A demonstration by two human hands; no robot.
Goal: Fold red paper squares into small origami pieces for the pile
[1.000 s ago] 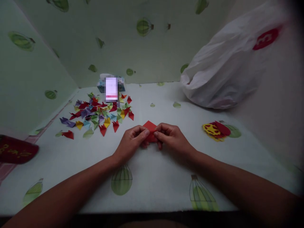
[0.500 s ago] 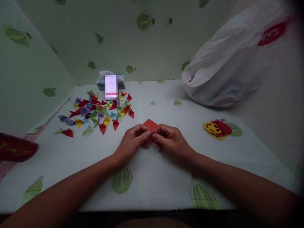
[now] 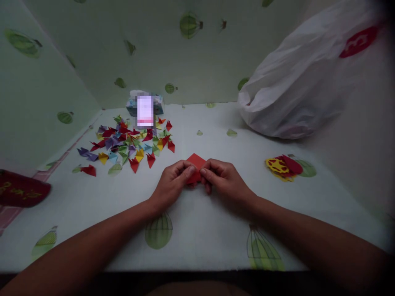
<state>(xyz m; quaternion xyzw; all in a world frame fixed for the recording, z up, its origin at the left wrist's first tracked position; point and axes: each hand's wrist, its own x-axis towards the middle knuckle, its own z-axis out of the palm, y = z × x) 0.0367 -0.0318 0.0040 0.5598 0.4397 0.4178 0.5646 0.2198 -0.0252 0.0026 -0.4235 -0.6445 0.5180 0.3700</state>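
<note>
A small red sheet of folded paper [image 3: 195,162] is held between both hands, its pointed corner facing away from me. My left hand [image 3: 175,177] pinches its left side between thumb and fingers. On the right side, my right hand [image 3: 220,174] grips the paper the same way, thumb on top. The lower part of the paper is partly covered by my fingers. Beyond my left hand lies a loose pile of folded paper pieces [image 3: 123,142] in red, purple, yellow, green and blue.
Behind the pile stand a tissue box [image 3: 159,105] and a blurred-out bright screen [image 3: 145,110]. A large white plastic bag [image 3: 286,90] leans at the back right. Yellow and red paper cutouts [image 3: 279,166] lie on the right, a dark red object [image 3: 24,189] at the left edge.
My thumbs have shifted slightly on the red paper, and a little more of its lower part shows between my hands. The whole view has moved a bit.
</note>
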